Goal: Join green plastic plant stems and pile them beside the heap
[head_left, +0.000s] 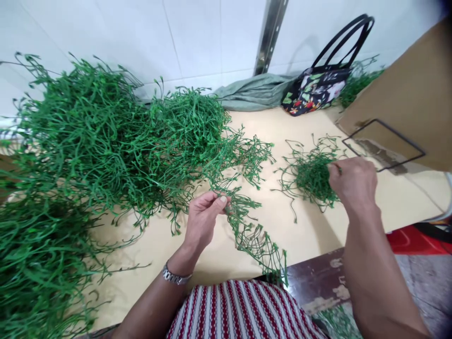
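My left hand [206,212], with a metal watch at its wrist, pinches a loose string of thin green stems [243,230] between thumb and forefinger. The stems have small bud-like tips and look like artificial greenery. They trail down past the table's front edge. At the right, my right hand [353,181] is closed at the edge of a small pile of the same stems [312,176]. A bit of green shows at its thumb and forefinger; the rest of its grip is hidden. Beyond my left hand, a tangled heap of green stems [106,136] covers the table's left side.
The pale tabletop [275,207] meets a tiled wall. Along the wall lie a grey-green cloth [254,92] and a floral bag [314,92] with black handles. A cardboard box [402,94] and a dark wire frame [388,141] stand on the right. Below is a worn brown bench [318,278].
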Tool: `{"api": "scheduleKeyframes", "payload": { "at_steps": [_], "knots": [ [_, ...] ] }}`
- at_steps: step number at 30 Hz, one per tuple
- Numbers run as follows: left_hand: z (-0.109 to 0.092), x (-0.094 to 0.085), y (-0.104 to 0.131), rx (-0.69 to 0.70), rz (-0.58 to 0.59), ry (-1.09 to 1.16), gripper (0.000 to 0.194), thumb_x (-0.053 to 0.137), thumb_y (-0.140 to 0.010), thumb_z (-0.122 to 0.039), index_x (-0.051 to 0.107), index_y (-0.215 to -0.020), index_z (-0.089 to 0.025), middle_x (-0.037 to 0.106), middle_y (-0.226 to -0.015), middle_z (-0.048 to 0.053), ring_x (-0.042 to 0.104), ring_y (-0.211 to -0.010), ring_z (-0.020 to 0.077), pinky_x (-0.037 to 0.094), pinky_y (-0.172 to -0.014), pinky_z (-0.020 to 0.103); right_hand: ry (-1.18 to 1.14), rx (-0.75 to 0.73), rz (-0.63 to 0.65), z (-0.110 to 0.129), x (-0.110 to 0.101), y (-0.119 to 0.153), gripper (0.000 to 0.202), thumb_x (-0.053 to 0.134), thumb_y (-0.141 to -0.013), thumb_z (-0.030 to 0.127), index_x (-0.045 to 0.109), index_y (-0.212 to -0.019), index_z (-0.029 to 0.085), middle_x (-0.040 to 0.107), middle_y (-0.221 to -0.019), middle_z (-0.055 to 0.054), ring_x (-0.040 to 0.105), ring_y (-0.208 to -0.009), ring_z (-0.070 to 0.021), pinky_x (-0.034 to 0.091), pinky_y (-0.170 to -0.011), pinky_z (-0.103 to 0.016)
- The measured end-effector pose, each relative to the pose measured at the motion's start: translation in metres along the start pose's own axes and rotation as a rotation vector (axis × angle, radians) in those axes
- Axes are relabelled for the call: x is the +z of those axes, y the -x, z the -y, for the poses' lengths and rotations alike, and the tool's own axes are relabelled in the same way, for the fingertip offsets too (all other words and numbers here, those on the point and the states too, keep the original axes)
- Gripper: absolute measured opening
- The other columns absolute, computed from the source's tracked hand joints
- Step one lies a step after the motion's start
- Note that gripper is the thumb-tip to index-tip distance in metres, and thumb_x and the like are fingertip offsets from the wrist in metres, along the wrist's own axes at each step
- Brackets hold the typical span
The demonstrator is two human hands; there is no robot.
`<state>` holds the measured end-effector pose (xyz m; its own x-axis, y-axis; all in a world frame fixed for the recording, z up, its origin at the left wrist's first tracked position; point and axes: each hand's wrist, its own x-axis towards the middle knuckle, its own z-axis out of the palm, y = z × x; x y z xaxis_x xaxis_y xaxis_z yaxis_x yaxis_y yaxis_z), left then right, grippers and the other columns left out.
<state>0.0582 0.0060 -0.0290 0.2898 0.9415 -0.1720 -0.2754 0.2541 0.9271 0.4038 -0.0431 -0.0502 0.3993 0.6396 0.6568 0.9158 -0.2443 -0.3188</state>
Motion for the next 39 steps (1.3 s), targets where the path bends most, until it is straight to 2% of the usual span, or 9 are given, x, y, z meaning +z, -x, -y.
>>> {"api": "scheduleKeyframes", "payload": {
  "at_steps": [2, 4, 8, 11, 16, 21, 28, 33, 39],
  "knots": [
    [-0.002, 0.003, -0.002, 0.005, 0.002, -0.031, 0.018, 0.07, -0.063, -0.026, 0.059, -0.054, -0.014, 0.06, -0.059, -0.001, 0.051, -0.054, 0.0088, 0.04, -0.051, 0.02, 0.015, -0.037, 0.016, 0.016, -0.005, 0.002, 0.011, 0.059, -0.073, 0.023, 0.068, -0.07, 0.017, 0.064, -0.074, -0.012, 0.057, -0.078, -0.0243, 0.042, -0.079, -0.042],
    [-0.005, 0.006, -0.004, 0.022, 0.018, -0.08, 0.024, 0.07, -0.063, -0.025, 0.054, -0.049, -0.014, 0.055, -0.053, -0.002, 0.048, -0.053, 0.008, 0.037, -0.05, 0.019, -0.08, -0.093, 0.062, 0.054, -0.015, 0.009, 0.018, 0.055, -0.079, 0.024, 0.067, -0.091, 0.017, 0.065, -0.09, -0.012, 0.057, -0.089, -0.0229, 0.044, -0.083, -0.04],
    [-0.007, 0.016, -0.006, 0.049, 0.082, -0.142, 0.022, 0.067, -0.066, -0.023, 0.053, -0.052, -0.014, 0.049, -0.05, -0.004, 0.044, -0.051, 0.0066, 0.034, -0.05, 0.018, -0.723, -0.336, 0.51, 0.144, -0.03, 0.027, 0.019, 0.055, -0.084, 0.024, 0.062, -0.101, 0.02, 0.063, -0.097, -0.007, 0.057, -0.092, -0.0172, 0.049, -0.08, -0.035],
    [-0.008, 0.022, -0.005, 0.039, 0.111, -0.094, 0.015, 0.068, -0.066, -0.023, 0.056, -0.062, -0.014, 0.054, -0.057, -0.004, 0.044, -0.051, 0.006, 0.035, -0.051, 0.018, -0.849, -0.367, 0.625, 0.177, -0.026, 0.037, 0.017, 0.055, -0.084, 0.021, 0.059, -0.099, 0.017, 0.062, -0.093, -0.006, 0.057, -0.087, -0.0154, 0.048, -0.076, -0.031],
    [-0.007, 0.022, -0.002, -0.055, 0.179, 0.056, 0.029, 0.071, -0.061, -0.017, 0.059, -0.087, -0.017, 0.059, -0.067, -0.003, 0.052, -0.061, 0.0081, 0.041, -0.06, 0.019, -0.876, -0.22, 0.567, 0.175, -0.015, 0.051, 0.007, 0.052, -0.083, 0.015, 0.058, -0.086, 0.017, 0.058, -0.074, -0.001, 0.054, -0.067, -0.0108, 0.044, -0.06, -0.024],
    [-0.004, 0.022, 0.002, -0.033, 0.169, 0.037, 0.029, 0.067, -0.059, -0.008, 0.057, -0.085, -0.015, 0.058, -0.068, -0.002, 0.052, -0.063, 0.0079, 0.041, -0.062, 0.019, -0.89, -0.132, 0.501, 0.173, -0.014, 0.064, 0.014, 0.054, -0.082, 0.015, 0.057, -0.095, 0.017, 0.061, -0.076, -0.001, 0.057, -0.068, -0.0099, 0.047, -0.062, -0.023],
    [-0.003, 0.018, 0.008, 0.276, 0.174, -0.569, 0.026, 0.052, -0.071, -0.005, 0.055, -0.094, -0.017, 0.056, -0.075, 0.0, 0.054, -0.072, 0.0118, 0.042, -0.07, 0.023, -0.822, -0.296, 0.464, 0.176, -0.012, 0.069, 0.014, 0.05, -0.084, 0.014, 0.058, -0.096, 0.017, 0.063, -0.078, -0.003, 0.057, -0.067, -0.0109, 0.047, -0.06, -0.023],
    [-0.005, 0.02, 0.012, 0.473, 0.167, -0.739, 0.015, 0.05, -0.072, -0.005, 0.055, -0.08, -0.017, 0.055, -0.077, 0.001, 0.051, -0.076, 0.0131, 0.04, -0.071, 0.024, -0.746, -0.337, 0.363, 0.175, -0.012, 0.072, 0.008, 0.05, -0.084, 0.014, 0.057, -0.089, 0.017, 0.061, -0.074, -0.003, 0.056, -0.066, -0.0124, 0.047, -0.059, -0.025],
    [-0.009, 0.022, 0.013, 0.141, 0.247, -0.511, 0.004, 0.052, -0.071, -0.012, 0.051, -0.07, -0.016, 0.049, -0.065, -0.002, 0.045, -0.063, 0.011, 0.037, -0.061, 0.023, -0.795, -0.263, 0.317, 0.177, -0.012, 0.079, 0.005, 0.051, -0.084, 0.015, 0.054, -0.088, 0.017, 0.059, -0.07, -0.002, 0.057, -0.064, -0.0126, 0.047, -0.058, -0.024]
  ]
}}
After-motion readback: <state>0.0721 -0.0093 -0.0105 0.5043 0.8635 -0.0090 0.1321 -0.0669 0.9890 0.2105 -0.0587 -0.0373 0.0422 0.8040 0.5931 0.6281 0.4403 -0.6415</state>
